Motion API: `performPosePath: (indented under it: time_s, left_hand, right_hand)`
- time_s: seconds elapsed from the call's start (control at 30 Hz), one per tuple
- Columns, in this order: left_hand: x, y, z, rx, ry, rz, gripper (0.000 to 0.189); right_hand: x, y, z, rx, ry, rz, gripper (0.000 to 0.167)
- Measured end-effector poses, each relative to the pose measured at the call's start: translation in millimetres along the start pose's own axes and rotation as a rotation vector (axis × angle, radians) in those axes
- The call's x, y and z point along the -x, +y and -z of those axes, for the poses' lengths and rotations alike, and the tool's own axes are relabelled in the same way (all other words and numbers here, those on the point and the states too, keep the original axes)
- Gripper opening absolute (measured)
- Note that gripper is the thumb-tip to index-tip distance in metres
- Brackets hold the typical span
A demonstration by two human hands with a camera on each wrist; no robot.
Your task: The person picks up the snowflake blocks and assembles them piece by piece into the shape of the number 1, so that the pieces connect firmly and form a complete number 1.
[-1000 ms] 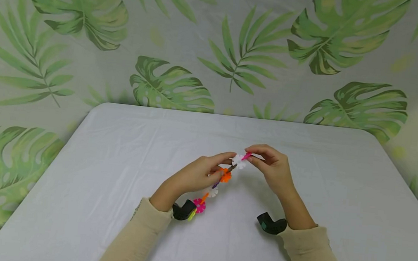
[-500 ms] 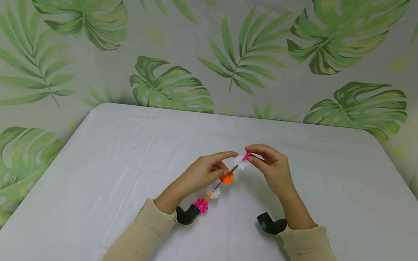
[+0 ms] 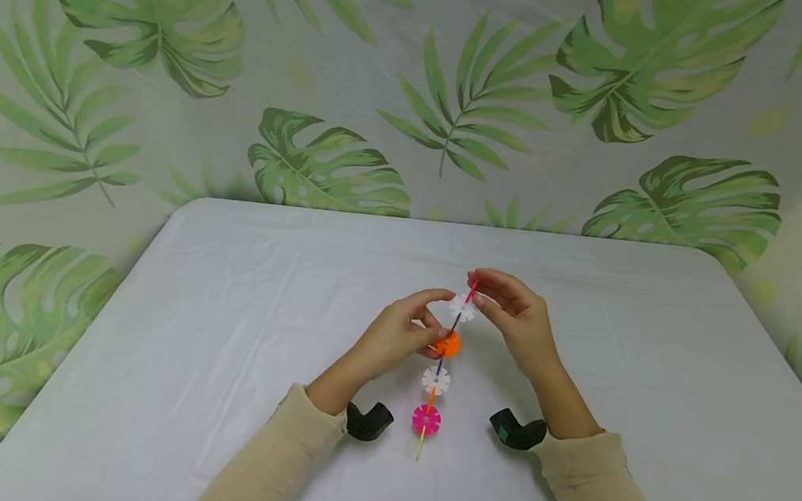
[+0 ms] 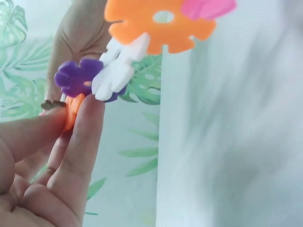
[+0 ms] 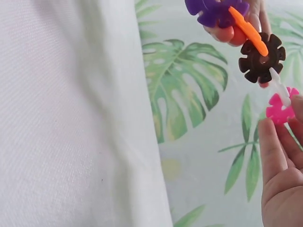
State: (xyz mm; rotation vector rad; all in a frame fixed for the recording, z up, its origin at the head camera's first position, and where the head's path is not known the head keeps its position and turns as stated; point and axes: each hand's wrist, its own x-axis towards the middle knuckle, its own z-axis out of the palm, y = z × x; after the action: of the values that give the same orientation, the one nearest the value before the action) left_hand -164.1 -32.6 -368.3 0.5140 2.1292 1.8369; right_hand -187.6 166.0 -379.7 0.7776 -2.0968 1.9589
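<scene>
A chain of interlocking plastic snowflake discs, slotted edge to edge, runs between my hands toward my body. My left hand (image 3: 397,326) pinches the orange disc (image 4: 74,112) partway along between thumb and finger. My right hand (image 3: 520,313) holds the pink disc (image 5: 278,111) at the far end by its fingertips. Between the hands are a white disc (image 3: 463,308) and a brown disc (image 5: 258,61). Past my left fingers follow a purple disc (image 4: 75,79), a white disc (image 3: 436,381), another orange disc (image 4: 135,26), a pink disc (image 3: 427,420) and a yellow one (image 3: 420,446) seen edge-on.
A white cloth-covered table (image 3: 263,270) lies below the hands. Behind it hangs a leaf-print backdrop (image 3: 344,78). Black wrist devices sit at the left wrist (image 3: 369,421) and the right wrist (image 3: 517,430), on either side of the chain's lower end.
The chain's near end has swung right, out from beside the left wrist, and its yellow disc shows again. My left hand has shifted slightly right; my right fingertips have risen a little.
</scene>
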Motion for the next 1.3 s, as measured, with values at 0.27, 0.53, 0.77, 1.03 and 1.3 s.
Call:
performPosePath:
  time_s: [0.27, 0.53, 0.77, 1.03, 1.3]
  left_hand:
    - [3.8, 9.3, -6.2, 0.129, 0.056, 0.025, 0.048]
    - [1.9, -0.2, -7.4, 0.218, 0.06, 0.023, 0.045]
    - [0.9, -9.4, -4.6, 0.124, 0.034, 0.018, 0.046]
    - [-1.4, -21.7, 0.1, 0.107, 0.003, 0.054, 0.047]
    - [-4.4, -33.1, -0.6, 0.066, -0.014, 0.076, 0.045]
  right_hand:
    - [1.5, 5, -5, -0.076, -0.004, -0.157, 0.04]
    - [2.4, 10, -10, -0.086, 0.044, -0.315, 0.028]
    - [5.4, 24, -10, -0.12, 0.043, -0.334, 0.027]
    - [8.4, 34, -9, -0.085, 0.009, -0.392, 0.026]
    - [11.6, 46, -10, -0.067, -0.009, -0.481, 0.026]
